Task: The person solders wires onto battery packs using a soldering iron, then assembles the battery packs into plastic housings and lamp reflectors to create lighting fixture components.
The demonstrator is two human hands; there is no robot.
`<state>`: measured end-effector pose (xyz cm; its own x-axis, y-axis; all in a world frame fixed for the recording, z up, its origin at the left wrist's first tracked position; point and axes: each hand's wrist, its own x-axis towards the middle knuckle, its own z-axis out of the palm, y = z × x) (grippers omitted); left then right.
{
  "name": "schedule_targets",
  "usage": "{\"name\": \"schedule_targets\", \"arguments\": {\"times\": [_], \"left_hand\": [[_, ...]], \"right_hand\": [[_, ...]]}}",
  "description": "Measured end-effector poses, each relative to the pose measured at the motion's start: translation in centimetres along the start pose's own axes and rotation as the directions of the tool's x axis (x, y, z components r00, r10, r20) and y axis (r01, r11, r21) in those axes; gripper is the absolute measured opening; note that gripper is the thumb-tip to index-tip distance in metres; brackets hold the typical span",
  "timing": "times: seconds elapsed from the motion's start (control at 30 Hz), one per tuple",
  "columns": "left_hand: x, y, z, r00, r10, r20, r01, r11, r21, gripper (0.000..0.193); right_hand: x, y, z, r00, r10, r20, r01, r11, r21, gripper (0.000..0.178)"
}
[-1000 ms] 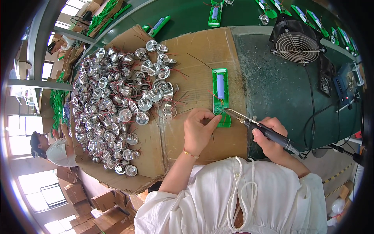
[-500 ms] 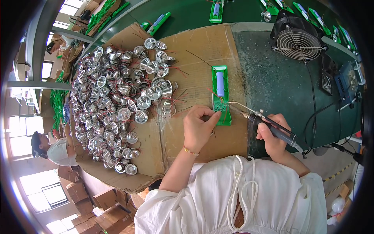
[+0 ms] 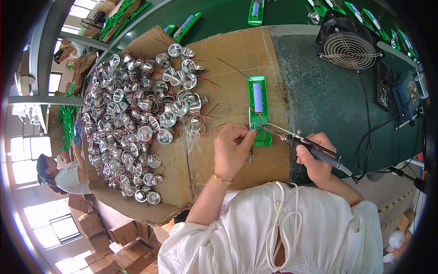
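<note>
While my left hand (image 3: 232, 150) rests on the cardboard sheet (image 3: 237, 55), its fingers are curled, thumb and forefinger pinched at the near end of the green circuit board (image 3: 258, 109), though I cannot tell what they grip there. My right hand (image 3: 315, 160) is wrapped tight around the soldering iron (image 3: 315, 148), its tip reaching left to touch the board's near end. The board lies lengthwise, pointing far. To the left sits a heap of silver reflector cups (image 3: 132, 118); far right stands a small fan (image 3: 349, 41).

Green circuit board (image 3: 258, 109), silver reflector cups (image 3: 137, 123), brown cardboard sheet (image 3: 228, 59), dark green table (image 3: 328, 100).
</note>
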<state>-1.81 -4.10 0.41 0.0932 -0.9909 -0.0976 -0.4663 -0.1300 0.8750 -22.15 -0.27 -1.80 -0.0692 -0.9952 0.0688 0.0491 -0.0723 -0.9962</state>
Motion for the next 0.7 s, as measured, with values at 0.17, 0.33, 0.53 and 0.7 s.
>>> {"name": "schedule_targets", "arguments": {"times": [0.17,0.33,0.53,0.7], "left_hand": [[0.71,-0.49,-0.12,0.995,0.081,0.057,-0.087,0.988,0.131,0.014],[0.91,-0.36,-0.09,0.996,0.065,0.067,-0.073,0.991,0.114,0.013],[1.07,-0.74,-0.16,0.993,0.076,0.088,-0.084,0.992,0.092,0.012],[1.07,-0.62,-0.26,0.992,0.069,0.107,-0.081,0.991,0.106,0.011]], "right_hand": [[0.49,0.17,0.72,1.000,0.008,-0.024,-0.008,1.000,-0.002,0.016],[0.77,-0.09,0.85,0.998,0.063,0.011,-0.063,0.997,0.050,0.016],[0.85,-0.13,1.05,0.998,0.060,0.009,-0.060,0.995,0.074,0.015],[0.68,-0.11,0.90,0.998,0.058,0.007,-0.058,0.997,0.057,0.015]]}}
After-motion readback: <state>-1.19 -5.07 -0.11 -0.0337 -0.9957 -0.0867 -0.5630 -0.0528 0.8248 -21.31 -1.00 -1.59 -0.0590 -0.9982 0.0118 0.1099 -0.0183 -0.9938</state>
